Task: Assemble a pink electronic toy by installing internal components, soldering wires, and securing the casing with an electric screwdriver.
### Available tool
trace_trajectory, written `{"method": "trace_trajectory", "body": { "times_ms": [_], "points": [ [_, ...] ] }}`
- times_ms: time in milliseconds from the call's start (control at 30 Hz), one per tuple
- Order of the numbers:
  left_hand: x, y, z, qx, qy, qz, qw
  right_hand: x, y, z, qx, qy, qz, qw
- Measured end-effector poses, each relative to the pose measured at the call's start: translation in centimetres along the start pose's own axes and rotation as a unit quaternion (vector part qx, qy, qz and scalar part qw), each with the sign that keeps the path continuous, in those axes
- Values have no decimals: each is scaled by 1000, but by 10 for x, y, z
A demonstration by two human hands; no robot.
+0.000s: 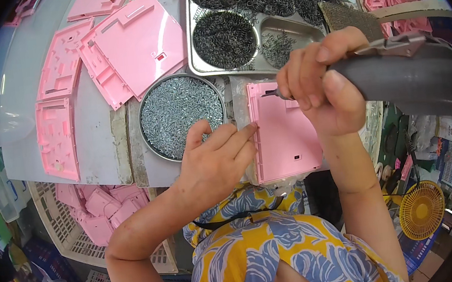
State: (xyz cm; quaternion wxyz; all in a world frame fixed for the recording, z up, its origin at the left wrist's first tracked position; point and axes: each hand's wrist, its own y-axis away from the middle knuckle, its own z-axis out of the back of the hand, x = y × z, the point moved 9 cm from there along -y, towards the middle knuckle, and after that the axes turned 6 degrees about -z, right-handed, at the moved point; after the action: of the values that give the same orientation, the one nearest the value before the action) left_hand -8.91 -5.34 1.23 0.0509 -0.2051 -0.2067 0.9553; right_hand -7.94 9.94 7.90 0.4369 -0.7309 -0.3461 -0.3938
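Observation:
A flat pink plastic panel [290, 139] lies in front of me on a plastic-wrapped pad. My right hand [325, 82] is closed around a dark grey electric screwdriver [405, 79], which lies nearly level. Its thin tip reaches the panel's upper left corner. My left hand [219, 155] is bent, its fingers close together and their tips at the panel's left edge. The thumb is hidden underneath, so what it may pinch does not show. Close beside that hand stands a round metal bowl [143, 129] full of small silvery screws or pins.
Behind the panel, a metal tray [192, 61] holds many small dark springs. More pink panels [140, 45] lie at the back left. A white basket [71, 248] of pink parts stands below the table at left. A yellow fan [422, 210] is at lower right.

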Motion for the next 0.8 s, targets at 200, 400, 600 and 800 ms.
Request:
{"method": "trace_trajectory", "body": {
  "times_ms": [200, 400, 600, 800],
  "points": [
    [0, 0, 2, 1, 21, 8, 1000, -24, -8, 3, 1, 81, -38, 996],
    [5, -1, 0, -34, 66, 34, 997, -34, -3, 0, 25, 191, -31, 981],
    [20, -3, 15, -144, 114, 67, 981, 3, -16, -12, 12, 32, -72, 997],
    [11, -13, 19, -169, 133, 54, 975, 36, 23, -37, -12, -22, -100, 995]
  ]
}}
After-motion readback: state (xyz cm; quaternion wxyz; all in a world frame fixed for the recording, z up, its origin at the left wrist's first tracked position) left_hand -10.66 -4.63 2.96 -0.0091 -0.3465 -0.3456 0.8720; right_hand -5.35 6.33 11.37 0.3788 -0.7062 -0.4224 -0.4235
